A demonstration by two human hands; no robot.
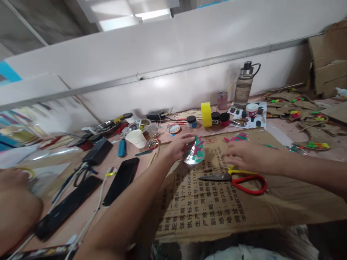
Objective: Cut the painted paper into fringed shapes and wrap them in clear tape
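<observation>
My left hand (180,147) pinches the upper left edge of a clear plastic sheet piece (195,153) painted with pink and green patches. My right hand (240,156) hovers over the cardboard, fingers loosely stretched to the left, somewhat blurred, with nothing visible in them. Just below it lie scissors (245,179) with red and yellow handles, their blades pointing left. Behind the right hand rests another pink-painted piece (238,137), partly hidden by it. Under everything is a flat cardboard sheet (206,213) printed with Chinese text.
Yellow tape (206,115), paint jars (192,121) and a water bottle (244,86) line the wall. A paper cup (136,138), two black phones (121,180) and cables lie left. Brown decorated pieces (314,133) sit right. Another person's hand (18,209) is at the left edge.
</observation>
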